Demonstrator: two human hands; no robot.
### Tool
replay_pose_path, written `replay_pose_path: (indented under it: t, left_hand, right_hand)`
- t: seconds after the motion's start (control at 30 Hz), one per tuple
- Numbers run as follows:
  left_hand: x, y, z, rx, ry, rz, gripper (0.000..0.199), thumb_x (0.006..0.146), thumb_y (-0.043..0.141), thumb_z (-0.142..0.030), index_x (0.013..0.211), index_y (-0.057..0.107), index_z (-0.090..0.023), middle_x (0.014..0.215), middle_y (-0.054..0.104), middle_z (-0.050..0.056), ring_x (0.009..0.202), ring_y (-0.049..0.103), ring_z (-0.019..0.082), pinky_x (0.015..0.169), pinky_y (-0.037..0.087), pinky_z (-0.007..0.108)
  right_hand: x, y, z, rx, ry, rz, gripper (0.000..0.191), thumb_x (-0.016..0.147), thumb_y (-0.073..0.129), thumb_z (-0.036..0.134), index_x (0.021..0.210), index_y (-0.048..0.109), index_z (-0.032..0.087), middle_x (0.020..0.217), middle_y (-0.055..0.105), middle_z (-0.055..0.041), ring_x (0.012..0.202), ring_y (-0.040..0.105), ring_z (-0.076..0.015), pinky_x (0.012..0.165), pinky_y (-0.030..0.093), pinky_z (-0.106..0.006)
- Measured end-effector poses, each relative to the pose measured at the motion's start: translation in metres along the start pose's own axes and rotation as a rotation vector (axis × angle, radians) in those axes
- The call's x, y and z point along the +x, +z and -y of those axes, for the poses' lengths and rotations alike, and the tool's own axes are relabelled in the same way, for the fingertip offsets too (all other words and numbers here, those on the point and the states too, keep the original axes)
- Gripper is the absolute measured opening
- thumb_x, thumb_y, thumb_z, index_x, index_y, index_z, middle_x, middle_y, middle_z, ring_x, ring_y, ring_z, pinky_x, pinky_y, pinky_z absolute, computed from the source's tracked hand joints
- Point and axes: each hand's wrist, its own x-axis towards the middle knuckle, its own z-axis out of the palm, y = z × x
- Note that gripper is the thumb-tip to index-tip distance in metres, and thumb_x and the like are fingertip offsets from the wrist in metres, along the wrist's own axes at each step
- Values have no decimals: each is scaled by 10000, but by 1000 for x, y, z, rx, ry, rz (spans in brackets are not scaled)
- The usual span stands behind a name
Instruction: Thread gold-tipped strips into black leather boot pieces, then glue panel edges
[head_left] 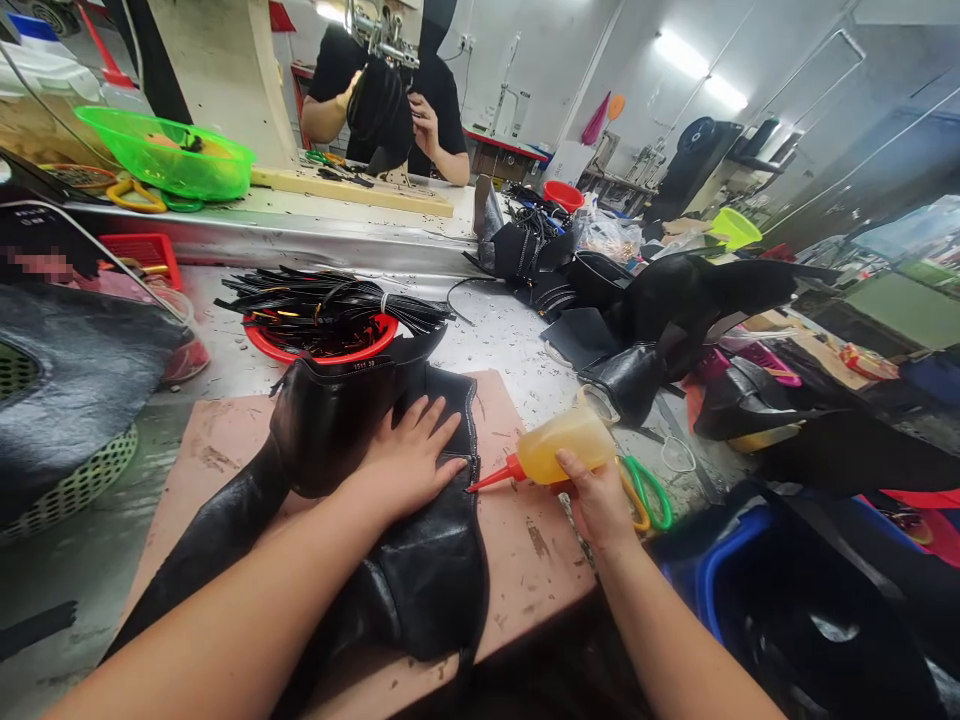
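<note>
A black leather boot upper (pixel 435 560) lies across a pinkish board (pixel 536 520), its stitched edge facing right. My left hand (pixel 405 450) presses flat on the leather with the fingers spread. In my right hand (pixel 600 495) is a squeeze bottle (pixel 566 447) of yellowish liquid, tilted so that its red nozzle points left. The nozzle's tip meets or nearly meets the leather's stitched edge; I cannot tell which. Just right of that hand lie scissors (pixel 651 492) with green and orange handles, partly hidden.
A red bowl (pixel 274 345) heaped with black strips stands behind the leather. Black leather pieces (pixel 675 300) pile up at the right, above a blue bin (pixel 709 580). A green basket (pixel 172 155) sits at upper left. Across the bench a person (pixel 442 100) handles black material at a machine.
</note>
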Motion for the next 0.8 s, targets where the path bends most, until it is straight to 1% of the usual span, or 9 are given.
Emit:
replay_pose_path:
  t: [0.27,0.37,0.5,0.7,0.8]
  left_hand:
    - [-1,-2,-1,4,-1,18,565,874,326,-509,1375,303,-251,1482,217,45,1350,185,268,1046,176,570]
    - [-1,-1,-1,5,4,17,569,873,322,-515,1377,297,-252,1486,206,44,1352,177,269,1041,179,575]
    - [0,0,-1,1,8,18,567,875,314,-515,1377,295,-252,1490,197,47,1355,164,266,1038,181,575]
    - [1,-1,-1,-5,15,9,571,875,300,-520,1377,298,-248,1485,220,59,1351,171,280,1040,158,583]
    - [2,0,-1,-12,14,10,573,874,300,-516,1378,296,-244,1486,217,56,1354,155,287,1044,142,583]
  right_hand:
    - [-14,-6,1,14,34,-29,479,416,801,396,764,572,161,641,585,4,523,529,-130,324,372,-180]
    - [-17,-10,-2,22,27,-29,479,433,801,389,787,571,163,656,589,5,529,531,-128,338,376,-181]
    - [-21,-16,-5,22,4,-4,451,478,796,355,823,571,173,697,612,1,575,556,-132,415,428,-201]
    - [-31,-20,-3,32,18,-48,454,443,803,356,796,576,184,669,614,10,576,558,-142,525,482,-269]
    - [-35,-22,-2,25,0,-52,463,445,796,365,816,583,188,702,629,-1,634,579,-162,597,494,-299]
